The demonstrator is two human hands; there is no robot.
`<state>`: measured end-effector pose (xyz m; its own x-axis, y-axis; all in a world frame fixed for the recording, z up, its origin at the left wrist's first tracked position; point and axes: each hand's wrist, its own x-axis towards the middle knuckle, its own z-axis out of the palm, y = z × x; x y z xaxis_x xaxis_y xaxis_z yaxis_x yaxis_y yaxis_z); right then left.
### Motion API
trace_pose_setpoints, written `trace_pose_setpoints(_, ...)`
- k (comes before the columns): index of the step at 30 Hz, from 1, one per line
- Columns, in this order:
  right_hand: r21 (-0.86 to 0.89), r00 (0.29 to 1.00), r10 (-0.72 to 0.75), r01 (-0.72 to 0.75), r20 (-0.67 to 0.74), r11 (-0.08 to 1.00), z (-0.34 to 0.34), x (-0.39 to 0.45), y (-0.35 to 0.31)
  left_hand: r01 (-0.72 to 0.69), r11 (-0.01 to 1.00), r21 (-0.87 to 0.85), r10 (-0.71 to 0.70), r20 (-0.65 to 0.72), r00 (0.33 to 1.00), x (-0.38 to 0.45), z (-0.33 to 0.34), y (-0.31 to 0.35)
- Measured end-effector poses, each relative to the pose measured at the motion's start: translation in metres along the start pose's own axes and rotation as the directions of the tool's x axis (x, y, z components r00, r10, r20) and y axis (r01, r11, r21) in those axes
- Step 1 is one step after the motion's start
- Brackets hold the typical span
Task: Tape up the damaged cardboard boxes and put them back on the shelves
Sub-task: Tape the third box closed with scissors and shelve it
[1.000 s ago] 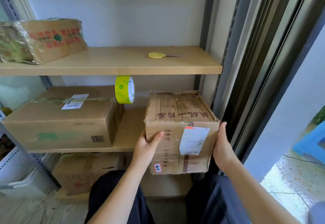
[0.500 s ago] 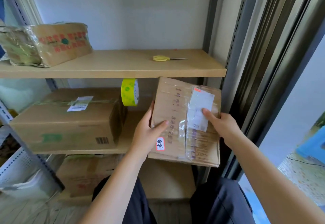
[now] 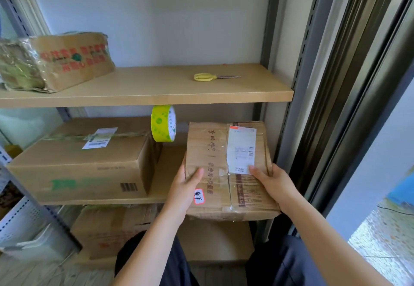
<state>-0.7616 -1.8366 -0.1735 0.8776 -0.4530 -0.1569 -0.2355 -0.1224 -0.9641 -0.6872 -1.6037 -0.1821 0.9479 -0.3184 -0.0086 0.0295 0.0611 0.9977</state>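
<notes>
A small worn cardboard box (image 3: 215,151) with a white shipping label lies partly on the right end of the middle shelf (image 3: 163,171), its near end sticking out over the shelf's front edge. My left hand (image 3: 186,187) grips its left side with the thumb on top. My right hand (image 3: 271,182) grips its right side, thumb by the label. A yellow-green tape roll (image 3: 163,126) stands on edge on the larger box (image 3: 83,164) to the left. Yellow-handled scissors (image 3: 212,77) lie on the upper shelf (image 3: 156,86).
A plastic-wrapped cardboard box (image 3: 58,61) sits at the upper shelf's left end. Another box (image 3: 112,229) stands on the lowest level. Grey shelf uprights (image 3: 298,83) and a dark door frame rise close on the right. My knees are below the held box.
The box was turned so its labelled face points up, then lowered flat toward the middle shelf. Both hands shifted from its side faces to its near corners.
</notes>
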Motion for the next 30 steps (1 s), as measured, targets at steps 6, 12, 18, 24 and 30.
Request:
trace_pose_setpoints(6,-0.078,0.996,0.032,-0.039,-0.086,0.996,0.003,0.021,-0.022,0.093,0.995,-0.022,-0.093,0.007,0.996,0.011,-0.004,0.019)
trace_pose_setpoints(12,0.198,0.965,0.18,-0.217,0.191,0.956,-0.009,0.034,-0.022,-0.042,0.982,0.186,0.038,0.025,0.999,-0.013,-0.011,-0.032)
trace_pose_setpoints(18,0.287,0.917,-0.131,0.02,0.375,0.958,0.003,0.012,0.032,-0.044,0.948,0.314,0.137,-0.278,0.951,0.027,0.001,-0.02)
trace_pose_setpoints(24,0.022,0.989,-0.137,0.136,0.049,0.99,0.017,0.03,0.02,-0.053,0.928,0.368,0.12,-0.161,0.98,0.031,-0.009,-0.025)
trace_pose_setpoints(30,-0.092,0.983,-0.124,0.112,-0.134,0.989,0.025,0.047,0.021,-0.066,0.841,0.536,0.173,-0.151,0.973,0.038,-0.011,-0.035)
